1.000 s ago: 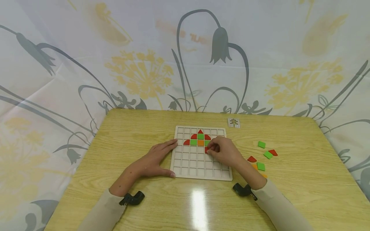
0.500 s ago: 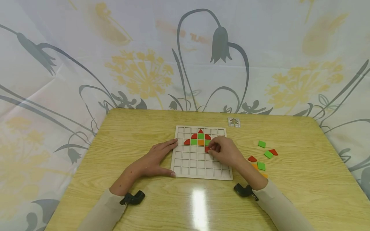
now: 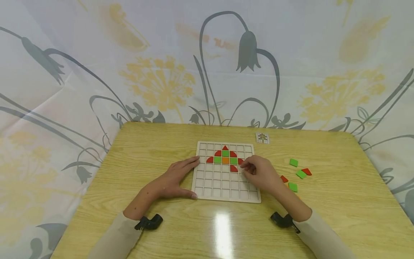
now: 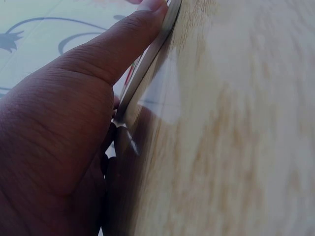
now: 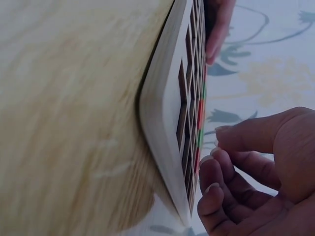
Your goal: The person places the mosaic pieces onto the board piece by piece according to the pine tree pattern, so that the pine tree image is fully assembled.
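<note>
A pale square grid board (image 3: 211, 185) lies in front of me. My left hand (image 3: 171, 180) rests at its left side, fingertips on the left edge and thumb at the near-left corner. On the grid, red, green and orange pieces form a tree-like shape, with an orange square (image 3: 225, 160) in the middle. One red quarter-round piece (image 3: 233, 168) sits a row lower. My right hand (image 3: 261, 173) hovers over the board's right part, fingertips beside another red piece (image 3: 240, 161). In the right wrist view the fingers (image 5: 211, 172) are loosely bent, with nothing visible between thumb and forefinger.
Loose pieces lie right of the board, among them a green square (image 3: 293, 162), a red piece (image 3: 306, 171) and another green square (image 3: 293, 187); my right forearm partly covers some. A small pattern card (image 3: 262, 138) lies behind the board. A flower-printed cloth (image 3: 161, 82) hangs behind the table.
My right hand has let go of the lower red quarter-round piece and shifted right, uncovering it and the red piece at the row's right end. The left hand stays put.
</note>
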Demonstrator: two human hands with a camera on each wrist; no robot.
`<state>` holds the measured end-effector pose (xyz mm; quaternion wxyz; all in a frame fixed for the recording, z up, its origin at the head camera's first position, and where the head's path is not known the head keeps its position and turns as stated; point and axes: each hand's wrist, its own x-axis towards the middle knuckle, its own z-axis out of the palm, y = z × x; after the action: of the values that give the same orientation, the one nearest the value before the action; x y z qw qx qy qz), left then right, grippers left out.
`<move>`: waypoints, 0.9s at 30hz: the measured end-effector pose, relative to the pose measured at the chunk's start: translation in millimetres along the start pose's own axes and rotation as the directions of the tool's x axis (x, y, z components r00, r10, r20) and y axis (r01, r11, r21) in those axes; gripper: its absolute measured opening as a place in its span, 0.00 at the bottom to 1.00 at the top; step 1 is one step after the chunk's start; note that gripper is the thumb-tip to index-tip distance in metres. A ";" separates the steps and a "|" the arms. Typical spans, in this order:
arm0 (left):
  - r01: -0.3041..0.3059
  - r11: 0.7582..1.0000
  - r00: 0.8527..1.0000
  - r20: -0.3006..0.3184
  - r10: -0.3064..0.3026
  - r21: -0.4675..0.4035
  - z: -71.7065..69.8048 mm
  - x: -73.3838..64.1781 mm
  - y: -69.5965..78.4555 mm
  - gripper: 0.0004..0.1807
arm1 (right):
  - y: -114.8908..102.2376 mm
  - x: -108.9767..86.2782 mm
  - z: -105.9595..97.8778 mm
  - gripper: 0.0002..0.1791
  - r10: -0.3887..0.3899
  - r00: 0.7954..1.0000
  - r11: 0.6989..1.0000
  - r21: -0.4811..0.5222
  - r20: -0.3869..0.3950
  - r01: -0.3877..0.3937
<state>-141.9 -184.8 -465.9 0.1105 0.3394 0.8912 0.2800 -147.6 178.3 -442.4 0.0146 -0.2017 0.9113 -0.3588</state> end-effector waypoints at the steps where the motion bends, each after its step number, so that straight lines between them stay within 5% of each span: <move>1: 0.002 1.000 1.000 0.001 -0.002 0.001 -0.2 0.1 0.2 0.65 | 1.3 -2.1 -1.4 0.05 -0.001 1.000 1.000 -0.005 -0.005 0.001; 14: 0.020 1.000 1.000 0.005 -0.020 0.005 0.0 -0.3 0.7 0.65 | 15.1 -32.0 -23.7 0.07 0.013 0.997 0.996 -0.084 -0.077 -0.020; 27: 0.029 1.000 1.000 0.013 -0.029 0.008 1.6 0.4 -0.5 0.66 | 32.0 -52.3 -51.0 0.08 0.090 0.992 0.994 -0.048 -0.084 -0.094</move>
<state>-141.8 -184.2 -467.6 0.1188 0.3288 0.8964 0.2726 -119.7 252.3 -431.8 -0.0114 -0.1448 0.9284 -0.3419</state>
